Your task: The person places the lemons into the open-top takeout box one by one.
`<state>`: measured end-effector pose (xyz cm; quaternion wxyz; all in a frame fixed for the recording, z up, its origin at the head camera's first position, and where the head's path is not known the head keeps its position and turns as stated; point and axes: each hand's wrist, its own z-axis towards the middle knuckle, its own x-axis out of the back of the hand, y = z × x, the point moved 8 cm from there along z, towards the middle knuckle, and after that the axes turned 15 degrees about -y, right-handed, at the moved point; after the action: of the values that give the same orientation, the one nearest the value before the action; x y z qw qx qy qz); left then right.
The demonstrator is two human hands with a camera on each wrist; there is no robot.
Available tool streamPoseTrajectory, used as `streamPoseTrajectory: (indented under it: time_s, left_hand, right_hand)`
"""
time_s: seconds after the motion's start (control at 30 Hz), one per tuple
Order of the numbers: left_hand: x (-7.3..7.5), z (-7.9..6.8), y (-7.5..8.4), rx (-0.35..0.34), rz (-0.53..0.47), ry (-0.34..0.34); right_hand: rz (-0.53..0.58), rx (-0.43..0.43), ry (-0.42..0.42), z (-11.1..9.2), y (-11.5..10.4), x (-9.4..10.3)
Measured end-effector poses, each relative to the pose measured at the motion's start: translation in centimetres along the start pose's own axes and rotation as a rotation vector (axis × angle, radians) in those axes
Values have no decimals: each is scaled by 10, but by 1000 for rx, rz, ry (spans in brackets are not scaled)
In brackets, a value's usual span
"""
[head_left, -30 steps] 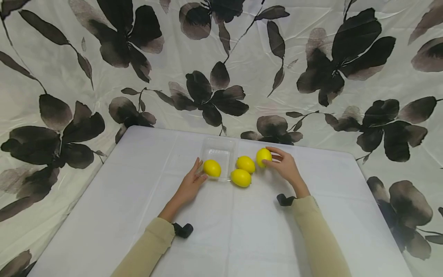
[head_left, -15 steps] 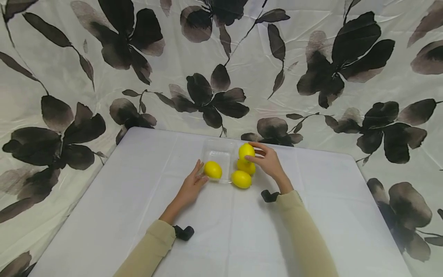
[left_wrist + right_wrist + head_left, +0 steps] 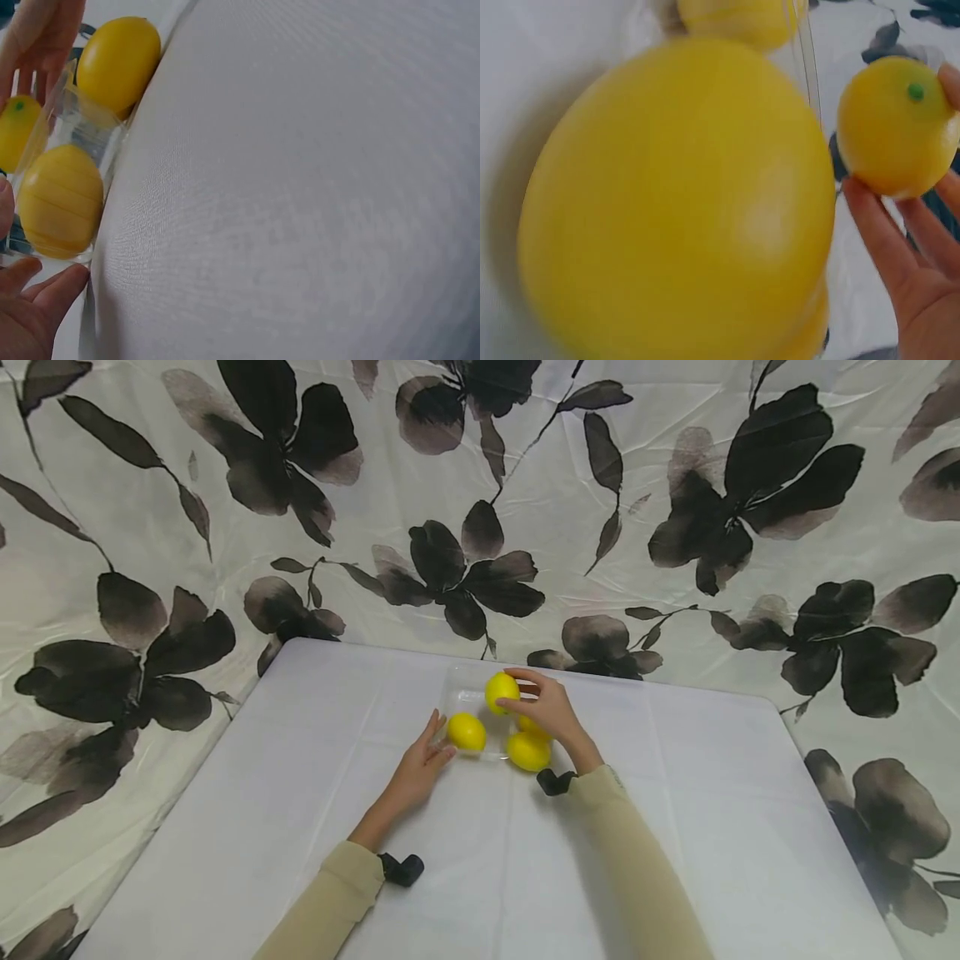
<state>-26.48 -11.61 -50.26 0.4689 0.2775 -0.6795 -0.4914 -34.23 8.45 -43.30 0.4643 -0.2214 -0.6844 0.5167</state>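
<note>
In the head view, my right hand (image 3: 553,708) pinches a yellow lemon (image 3: 502,692) between thumb and fingertips, above the right part of a clear plastic container (image 3: 457,683). The right wrist view shows a green spot on the held lemon (image 3: 897,127). Another lemon (image 3: 467,732) lies inside, at the container's near left. My left hand (image 3: 415,774) rests at the near-left corner with fairly straight fingers, their tips (image 3: 67,281) against the container's outside. Just right of the container sit two lemons, the nearer lemon (image 3: 528,752) and one (image 3: 528,725) partly hidden by my right hand.
A white cloth-covered table (image 3: 450,877) lies under everything. Its far edge runs close behind the container. Beyond it hangs a floral fabric (image 3: 480,460). Black wrist devices (image 3: 402,870) are worn at both sleeves.
My right hand has carried its lemon leftward, from right of the loose lemons, past them to above the container. The left hand has stayed at the container's corner.
</note>
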Motion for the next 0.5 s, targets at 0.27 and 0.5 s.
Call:
streamPoseTrajectory:
  time_s: [0.27, 0.5]
  left_hand:
    - [0, -1, 0, 5, 1, -5]
    - [-1, -2, 1, 1, -2, 1]
  right_hand:
    - [-31, 5, -29, 29, 8, -26]
    - [-3, 25, -16, 39, 7, -38]
